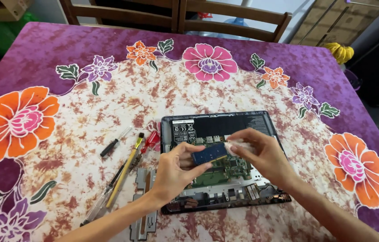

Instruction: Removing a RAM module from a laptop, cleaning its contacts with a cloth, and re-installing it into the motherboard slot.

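The left hand [176, 172] pinches a blue module [209, 153] by its left end, thumb on the near face and fingers [188, 149] curled over the top. The module hangs just above the laptop [218, 122], which lies open with its back cover off. Its long axis runs left to right, tilted slightly up toward the right, so the free end points at the right hand [261, 154].

The right hand sits just right of the module, fingers closed on a small white wad [238, 146] that touches or nearly touches the module's right end; I cannot tell which. The right hand is nearer that free end.

The green board [225, 172] shows under both hands, but the hands cover the slot area, so where the module sits relative to it is hidden. Whether the wad is cloth or tissue is hard to make out.

Left of the laptop lie screwdrivers [115, 144], a brush [126, 172] and a metal bracket [143, 210] on the bench [108, 103].
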